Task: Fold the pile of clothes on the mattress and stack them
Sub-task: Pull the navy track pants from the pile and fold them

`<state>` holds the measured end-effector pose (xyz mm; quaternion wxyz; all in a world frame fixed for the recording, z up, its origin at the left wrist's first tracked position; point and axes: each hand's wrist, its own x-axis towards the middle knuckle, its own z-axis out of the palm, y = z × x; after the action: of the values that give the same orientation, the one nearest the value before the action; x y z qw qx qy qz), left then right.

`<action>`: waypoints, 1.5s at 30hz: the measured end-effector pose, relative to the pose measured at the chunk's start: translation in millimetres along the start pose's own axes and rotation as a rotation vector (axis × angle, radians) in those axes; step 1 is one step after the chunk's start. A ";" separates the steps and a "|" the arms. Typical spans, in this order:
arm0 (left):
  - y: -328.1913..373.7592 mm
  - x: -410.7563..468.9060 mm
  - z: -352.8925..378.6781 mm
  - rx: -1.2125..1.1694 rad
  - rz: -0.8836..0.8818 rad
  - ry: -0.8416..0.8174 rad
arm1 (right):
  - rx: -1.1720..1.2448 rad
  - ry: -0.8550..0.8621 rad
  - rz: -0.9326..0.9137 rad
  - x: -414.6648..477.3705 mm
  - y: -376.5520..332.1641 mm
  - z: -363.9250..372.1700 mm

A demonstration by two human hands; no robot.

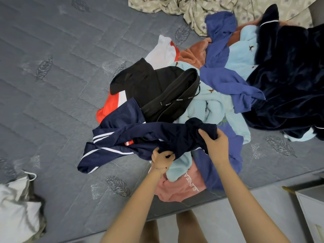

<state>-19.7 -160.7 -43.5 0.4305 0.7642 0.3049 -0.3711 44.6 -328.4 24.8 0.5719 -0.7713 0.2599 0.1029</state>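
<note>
Both hands grip the navy striped garment (140,137) at the pile's near edge, left hand (162,159) bunching its hem, right hand (213,139) clutching higher, its length trailing leftward over the mattress (52,85).

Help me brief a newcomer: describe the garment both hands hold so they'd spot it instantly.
On the grey mattress, find the near edge of the clothes pile. There the left hand and right hand hold a navy garment; paired white stripes set it apart from neighbours.
</note>
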 end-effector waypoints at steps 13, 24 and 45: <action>11.1 -75.5 -105.2 -0.629 0.059 0.063 | 0.224 -0.120 -0.202 -62.6 -150.2 28.1; 25.9 -126.8 -179.7 -1.113 0.026 -0.139 | 0.196 -0.363 -0.464 -129.6 -246.7 72.1; 23.6 -92.4 -301.1 -0.439 0.536 0.596 | -0.207 -0.030 -0.345 -59.1 -177.9 56.2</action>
<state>40.8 81.6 149.9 0.5565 0.7803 0.2784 0.0625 94.8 -221.6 181.0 0.5025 -0.8574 0.1034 0.0411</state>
